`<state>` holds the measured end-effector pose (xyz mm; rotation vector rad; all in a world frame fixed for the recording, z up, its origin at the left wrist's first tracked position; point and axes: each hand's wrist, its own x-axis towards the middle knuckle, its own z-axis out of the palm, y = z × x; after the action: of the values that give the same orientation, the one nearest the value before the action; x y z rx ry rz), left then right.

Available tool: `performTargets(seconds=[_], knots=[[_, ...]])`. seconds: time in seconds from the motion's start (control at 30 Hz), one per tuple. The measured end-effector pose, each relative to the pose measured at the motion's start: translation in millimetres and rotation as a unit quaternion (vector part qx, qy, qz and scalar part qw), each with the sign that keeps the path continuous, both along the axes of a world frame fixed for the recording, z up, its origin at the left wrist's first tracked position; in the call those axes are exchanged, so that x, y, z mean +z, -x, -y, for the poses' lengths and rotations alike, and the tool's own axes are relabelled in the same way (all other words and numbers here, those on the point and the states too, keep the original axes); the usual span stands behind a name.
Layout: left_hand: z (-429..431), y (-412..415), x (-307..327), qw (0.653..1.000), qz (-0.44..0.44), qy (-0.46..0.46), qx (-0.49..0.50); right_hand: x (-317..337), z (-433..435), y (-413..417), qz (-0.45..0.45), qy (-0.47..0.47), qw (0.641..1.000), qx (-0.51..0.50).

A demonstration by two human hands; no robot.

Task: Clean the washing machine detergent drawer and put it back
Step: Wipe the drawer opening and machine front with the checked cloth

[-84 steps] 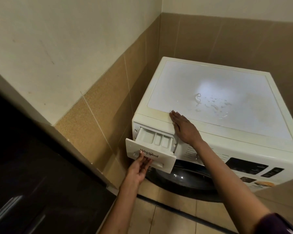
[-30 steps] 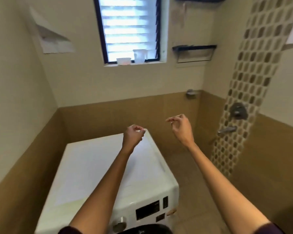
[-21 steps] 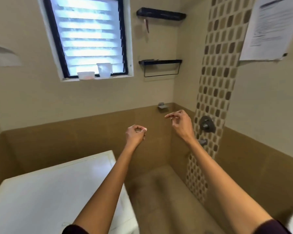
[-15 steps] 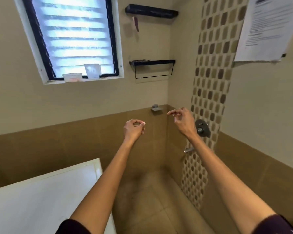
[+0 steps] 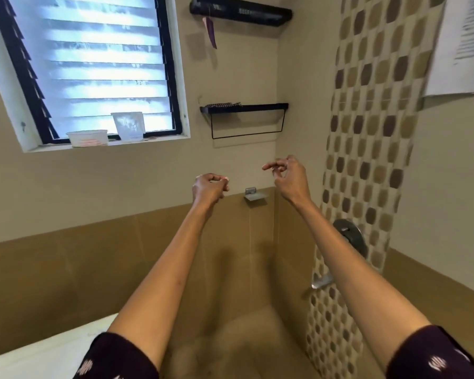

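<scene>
1. Your hands are both raised in front of you, side by side but apart, towards the far corner of the room. Your left hand (image 5: 210, 187) is curled into a loose fist, fingertips against the thumb, and grasps nothing. Your right hand (image 5: 288, 176) has its fingers loosely bent with the index reaching left, and it is empty too.
2. You cannot see the detergent drawer. Only a white corner of the washing machine (image 5: 39, 351) shows at the near left edge, below your left sleeve (image 5: 115, 356). Its front panel, where the drawer sits, is out of frame, so you cannot tell whether the drawer is in its slot.
3. As for progress, neither hand carries the drawer, a cloth or a brush. Empty hands and a head turned away from the machine suggest you are between steps or finished, not in the middle of cleaning. This view cannot settle which it is.
4. Around you:
   - The window (image 5: 93, 64) is at the far left, with a white tub (image 5: 87, 137) and a clear cup (image 5: 128, 126) on its sill.
   - Two black shelves hang to its right, an upper shelf (image 5: 241, 10) and a lower rack (image 5: 244, 106).
   - A small metal soap dish (image 5: 253, 194) sits on the far wall between your hands.
   - The shower valve (image 5: 350, 236) and spout (image 5: 322, 281) are on the mosaic strip (image 5: 372, 132) at the right, just behind your right forearm.
   - A printed sheet (image 5: 465, 42) hangs at the top right.
5. What is left, as a judgement: look back down at the machine front and confirm that the drawer is pushed fully home.
</scene>
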<state>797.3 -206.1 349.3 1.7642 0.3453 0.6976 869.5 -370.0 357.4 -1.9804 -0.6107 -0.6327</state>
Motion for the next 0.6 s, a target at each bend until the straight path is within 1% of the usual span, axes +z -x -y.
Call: performTargets(seconds=[0.07, 0.17, 0.27, 0.37, 0.6], knots=[[-19, -39, 9, 1.000, 0.014, 0.006, 0.000, 6, -20, -43, 0.006, -0.012, 1.000, -0.004], [-48, -97, 27, 1.000, 0.011, 0.014, 0.009, 22, -51, -105, 0.005, -0.024, 1.000, -0.005], [-78, -153, 43, 0.999, 0.028, 0.014, 0.027, 45, -78, -164, 0.018, -0.024, 0.999, -0.014], [-103, -204, 50, 0.999, 0.029, 0.022, 0.024, 69, -102, -219, 0.024, -0.017, 0.999, -0.018], [-145, -298, 59, 0.999, 0.020, 0.039, 0.023, 123, -155, -342, -0.008, -0.008, 1.000, -0.014]])
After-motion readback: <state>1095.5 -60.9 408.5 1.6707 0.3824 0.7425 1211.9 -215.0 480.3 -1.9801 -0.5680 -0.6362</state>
